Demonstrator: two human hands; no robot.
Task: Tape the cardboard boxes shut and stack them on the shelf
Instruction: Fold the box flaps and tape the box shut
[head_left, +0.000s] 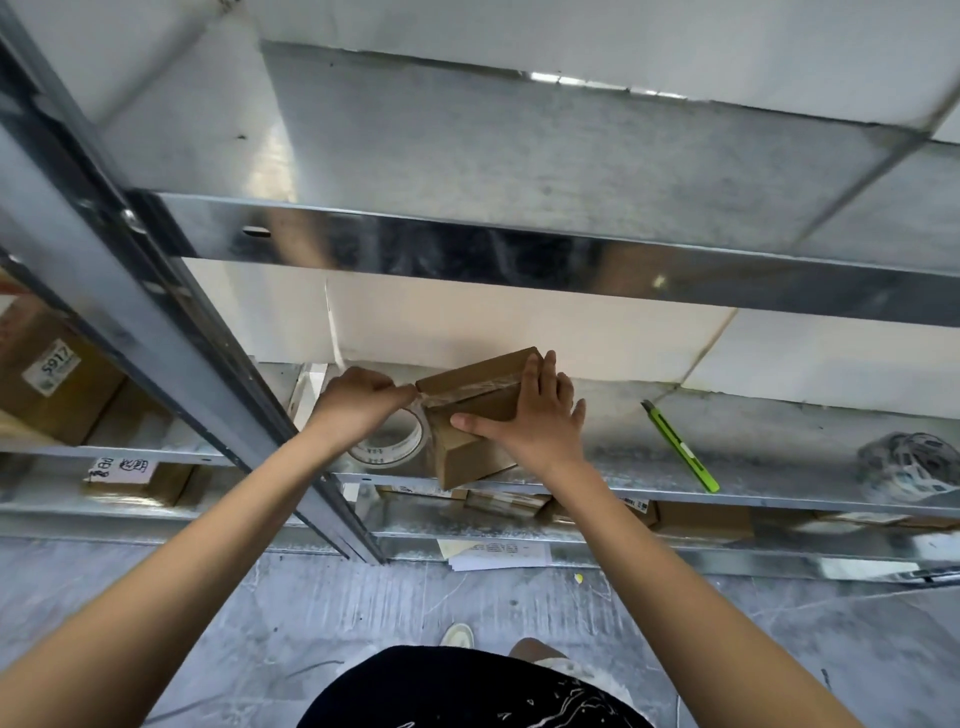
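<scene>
Metal shelf (649, 431) spans scene. Cardboard box (470, 415) sits at shelf's near edge, centre. Right hand (537, 415) flat on box top, fingers straight. Left hand (358, 397) pinches clear tape at box's left end. Tape roll (389, 447) left of box. Green cutter (680, 447) lies right, apart.

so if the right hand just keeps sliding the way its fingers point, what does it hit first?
Probably the white back wall behind the shelf. The right hand lies flat on the cardboard box, fingertips already at its far edge; nothing else shows between, though depth is unclear.
</scene>
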